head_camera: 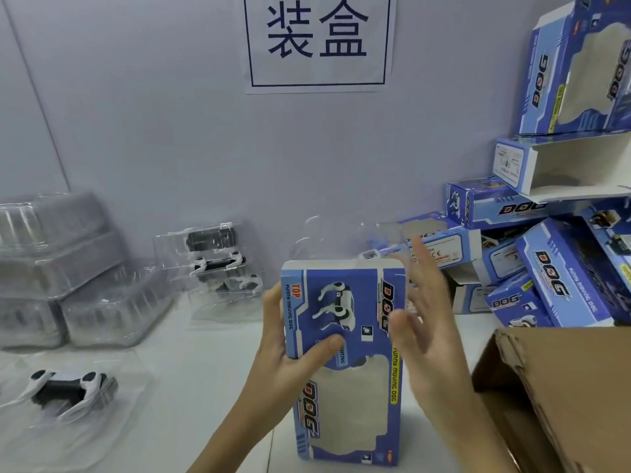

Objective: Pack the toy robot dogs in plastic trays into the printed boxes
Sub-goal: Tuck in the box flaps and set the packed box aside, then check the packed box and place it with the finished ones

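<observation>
From the head camera, the left hand [290, 339] grips a blue printed cardboard box with a clear window [345, 356] over the white desk [191, 387], thumb across its face. The right hand [423, 315] is spread beside its right edge, holding nothing. I judge the box wants squaring open first: press both sides evenly, then fetch the black-and-white toy dog in its clear plastic tray [65, 390] lying well left.
</observation>
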Available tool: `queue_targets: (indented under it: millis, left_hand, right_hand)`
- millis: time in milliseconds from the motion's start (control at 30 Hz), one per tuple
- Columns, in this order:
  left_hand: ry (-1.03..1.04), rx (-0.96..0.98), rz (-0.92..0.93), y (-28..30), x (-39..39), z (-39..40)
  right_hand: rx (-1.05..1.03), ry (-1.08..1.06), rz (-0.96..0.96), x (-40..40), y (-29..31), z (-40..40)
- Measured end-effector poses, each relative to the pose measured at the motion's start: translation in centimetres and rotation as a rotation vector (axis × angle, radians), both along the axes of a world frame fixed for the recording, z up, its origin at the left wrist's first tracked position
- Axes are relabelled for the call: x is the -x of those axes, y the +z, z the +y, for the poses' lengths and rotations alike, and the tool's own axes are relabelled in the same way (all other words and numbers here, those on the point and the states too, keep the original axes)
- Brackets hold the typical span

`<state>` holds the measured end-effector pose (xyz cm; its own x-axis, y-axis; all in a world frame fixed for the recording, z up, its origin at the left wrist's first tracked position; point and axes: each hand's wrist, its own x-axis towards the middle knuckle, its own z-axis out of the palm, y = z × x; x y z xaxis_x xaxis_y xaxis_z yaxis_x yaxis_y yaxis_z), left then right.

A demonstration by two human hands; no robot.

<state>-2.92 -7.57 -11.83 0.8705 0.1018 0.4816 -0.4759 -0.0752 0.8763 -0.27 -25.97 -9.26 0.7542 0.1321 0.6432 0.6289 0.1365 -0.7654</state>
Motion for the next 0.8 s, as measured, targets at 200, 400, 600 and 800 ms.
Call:
queue_targets:
  millis: [200,400,600,800]
  left_hand:
    - [0.011,0.064,-0.024,0.0,0.0,-0.3]
    - [0.016,0.072,-0.012,-0.2,-0.2,-0.2]
    - [0.008,0.041,0.028,-0.5,0.2,-0.3]
    - [0.018,0.041,0.041,-0.7,0.3,-0.2]
  right_hand:
    - [0.032,-0.110,-0.004,0.1,-2.3,1.4]
    - [-0.012,-0.122,0.058,0.2,-2.6,1.5]
    - [0.098,-0.152,0.089,0.4,-2.2,1.3]
    - [0.132,-0.135,0.109,0.3,-2.3,1.0]
